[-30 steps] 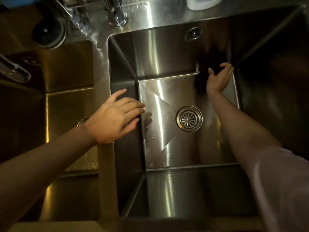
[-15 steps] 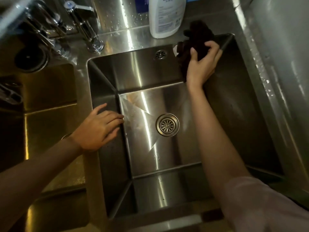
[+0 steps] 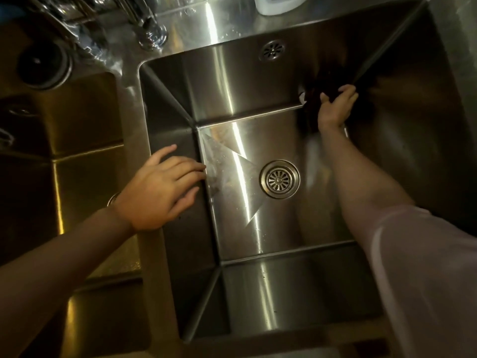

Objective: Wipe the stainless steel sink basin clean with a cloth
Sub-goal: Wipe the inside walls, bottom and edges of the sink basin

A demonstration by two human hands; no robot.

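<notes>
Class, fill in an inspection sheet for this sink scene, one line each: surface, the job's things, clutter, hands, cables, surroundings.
Surface: stainless steel sink basin, shiny, smears on the floor near its far left corner; round drain in the floor, overflow grille on the back wall.
Job's things: dark cloth pressed into the far right corner.
Clutter: white bottle base on the ledge behind the basin.
Hands: right hand has its grip on the cloth; left hand rests with straight fingers on the basin's left rim.
Cables: nothing seen.
Surroundings: second basin on the left, faucet base behind the divider, black round stopper far left.
</notes>
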